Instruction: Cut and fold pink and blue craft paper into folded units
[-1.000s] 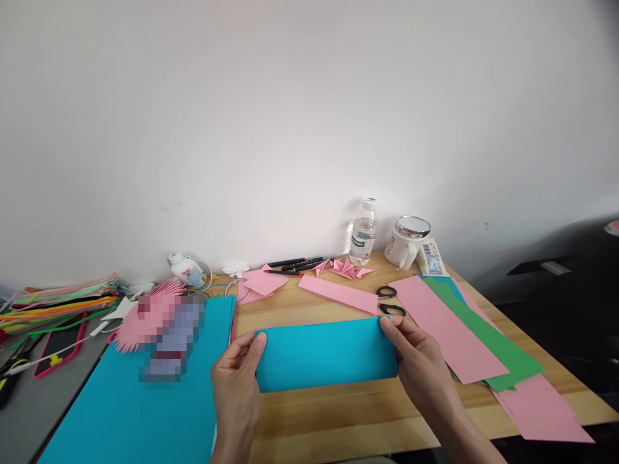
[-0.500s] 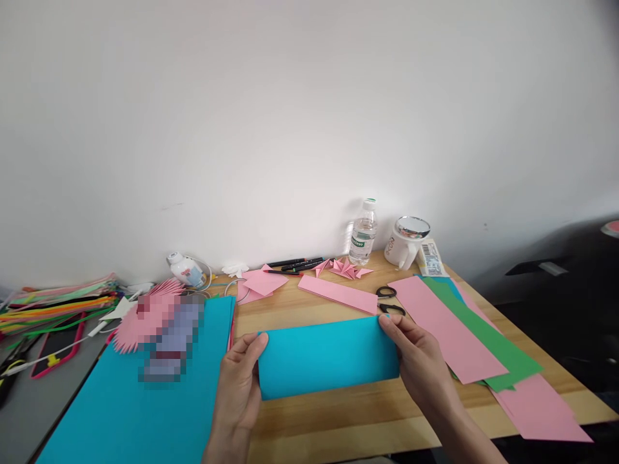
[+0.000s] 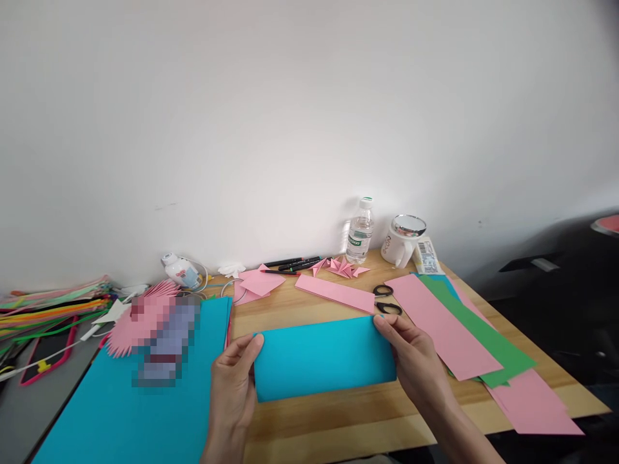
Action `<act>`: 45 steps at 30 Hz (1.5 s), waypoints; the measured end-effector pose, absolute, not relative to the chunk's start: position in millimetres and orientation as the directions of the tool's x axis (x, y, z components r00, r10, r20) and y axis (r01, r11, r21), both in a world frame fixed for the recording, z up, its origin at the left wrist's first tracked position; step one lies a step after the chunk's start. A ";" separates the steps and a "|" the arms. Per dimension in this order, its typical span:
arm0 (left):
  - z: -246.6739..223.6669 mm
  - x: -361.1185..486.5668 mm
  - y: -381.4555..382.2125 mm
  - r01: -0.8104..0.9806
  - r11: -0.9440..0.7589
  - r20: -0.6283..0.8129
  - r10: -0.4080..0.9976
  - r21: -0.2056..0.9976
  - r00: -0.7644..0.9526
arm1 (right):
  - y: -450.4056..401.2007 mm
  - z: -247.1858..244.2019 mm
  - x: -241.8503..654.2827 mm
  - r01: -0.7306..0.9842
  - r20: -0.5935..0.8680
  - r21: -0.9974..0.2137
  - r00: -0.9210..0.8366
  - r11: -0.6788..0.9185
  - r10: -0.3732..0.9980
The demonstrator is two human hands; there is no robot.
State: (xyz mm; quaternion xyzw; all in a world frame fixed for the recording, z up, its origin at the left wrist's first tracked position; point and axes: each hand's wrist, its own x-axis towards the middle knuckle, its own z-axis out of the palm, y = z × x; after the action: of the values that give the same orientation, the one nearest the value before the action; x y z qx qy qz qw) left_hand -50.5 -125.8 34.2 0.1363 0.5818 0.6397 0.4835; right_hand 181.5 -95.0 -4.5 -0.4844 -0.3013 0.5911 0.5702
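Between my two hands a blue strip of paper is stretched out above the wooden table. My left hand pinches its left end, thumb at the upper corner. On the right end, my right hand grips the upper corner between thumb and fingers. Beyond the strip lie a long folded pink paper and black-handled scissors, whose blades are hidden. Pink and green paper strips overlap to the right of my right hand. Large blue sheets are spread left of my left hand.
Along the wall stand a water bottle and a white mug. Black pens, folded pink pieces and a tipped white bottle lie at the back. Colourful pipe cleaners and a pink-edged phone are at far left.
The whole view has shifted slightly, so things appear a little further left. Both hands keep the same hold on the blue paper strip.
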 end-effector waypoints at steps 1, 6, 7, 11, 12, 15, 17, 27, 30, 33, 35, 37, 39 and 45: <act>32.8 -51.3 -125.3 -0.451 0.132 -0.376 0.774 0.883 -0.509 | -94.6 -3.6 181.6 -0.383 -0.230 -0.908 0.114 -0.171 0.967; 29.5 -52.4 -125.0 -0.447 0.113 -0.359 0.777 0.887 -0.517 | -92.0 -1.2 183.4 -0.411 -0.240 -0.894 0.109 -0.177 0.965; 29.8 -51.9 -125.4 -0.449 0.115 -0.360 0.780 0.886 -0.511 | -91.6 -1.6 183.9 -0.416 -0.247 -0.891 0.100 -0.185 0.964; 32.3 -48.9 -127.3 -0.451 0.146 -0.378 0.790 0.881 -0.483 | -90.5 -6.8 185.9 -0.395 -0.268 -0.891 0.063 -0.223 0.961; 32.8 -48.4 -127.7 -0.450 0.154 -0.383 0.789 0.880 -0.480 | -90.3 -8.6 186.3 -0.388 -0.268 -0.894 0.061 -0.225 0.961; 32.7 -47.6 -128.4 -0.442 0.161 -0.387 0.784 0.882 -0.486 | -89.7 -14.0 187.1 -0.387 -0.267 -0.893 0.046 -0.229 0.963; 31.4 -47.9 -128.7 -0.439 0.163 -0.386 0.784 0.884 -0.487 | -89.3 -16.9 187.4 -0.398 -0.277 -0.885 0.035 -0.240 0.960; 25.4 -49.3 -129.5 -0.421 0.108 -0.336 0.786 0.901 -0.518 | -90.2 -18.4 187.2 -0.444 -0.287 -0.863 0.038 -0.241 0.957; 25.0 -49.2 -130.3 -0.393 0.082 -0.306 0.775 0.916 -0.552 | -91.2 -16.9 187.3 -0.451 -0.285 -0.859 0.029 -0.241 0.958; 25.6 -48.5 -130.7 -0.382 0.079 -0.300 0.770 0.921 -0.563 | -91.6 -17.3 187.9 -0.455 -0.284 -0.857 0.024 -0.242 0.959; 26.1 -48.1 -130.6 -0.383 0.082 -0.302 0.770 0.920 -0.561 | -91.8 -18.1 188.4 -0.451 -0.283 -0.859 0.022 -0.242 0.959; 26.6 -47.9 -130.4 -0.385 0.084 -0.305 0.771 0.919 -0.560 | -92.0 -18.6 188.9 -0.449 -0.283 -0.860 0.022 -0.243 0.959; 27.2 -48.0 -130.3 -0.391 0.087 -0.312 0.767 0.916 -0.560 | -92.1 -18.5 189.2 -0.448 -0.287 -0.860 0.030 -0.243 0.958; 29.0 -47.3 -130.5 -0.406 0.096 -0.332 0.756 0.909 -0.564 | -91.9 -17.3 188.8 -0.441 -0.286 -0.867 0.055 -0.233 0.957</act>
State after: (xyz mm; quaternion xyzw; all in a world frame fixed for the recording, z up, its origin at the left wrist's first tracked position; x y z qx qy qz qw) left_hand -47.3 -130.5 29.0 0.1474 0.5931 0.6560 0.4430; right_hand 188.8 -91.9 -17.3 -0.4690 -0.2752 0.6299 0.5546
